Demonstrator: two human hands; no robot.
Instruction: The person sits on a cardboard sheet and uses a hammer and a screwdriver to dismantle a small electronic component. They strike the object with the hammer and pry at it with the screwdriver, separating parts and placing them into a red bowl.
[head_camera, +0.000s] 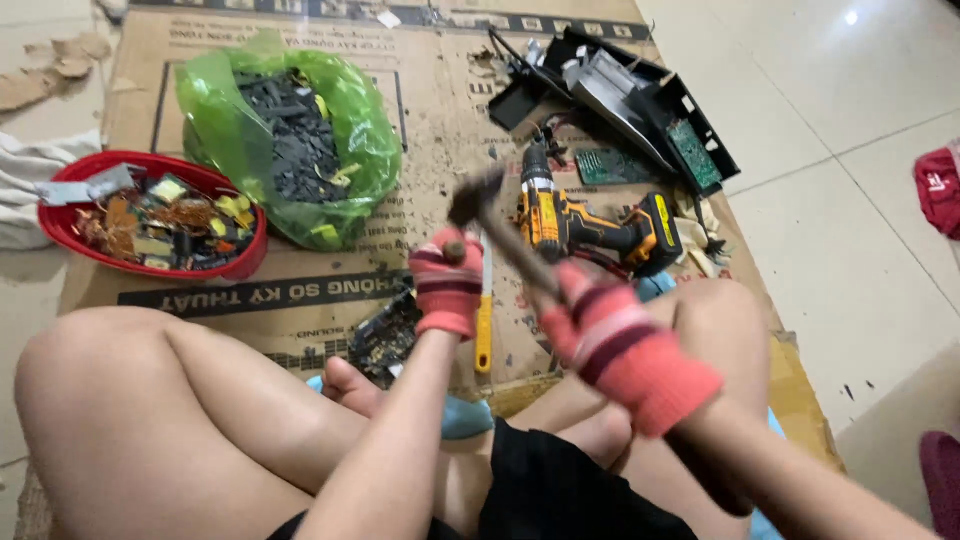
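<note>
Knitted red gloves with dark and pale stripes cover both hands. The right hand (625, 350), at five o'clock of centre, has its grip wrapped tight round the wooden handle of a hammer (500, 225), whose dark metal head is raised and blurred toward twelve. The left hand (447, 283) sits fisted, its grip pinching a small dark piece (455, 247) upright over a circuit board (385, 340) lying on flattened, gritty cardboard (430, 90) on the floor. At two o'clock lies a yellow-and-black cordless drill (590, 225). At ten o'clock, a crinkled green plastic bag (350, 140) holds dark fragments, beside a round red bowl (60, 225) of mixed components.
</note>
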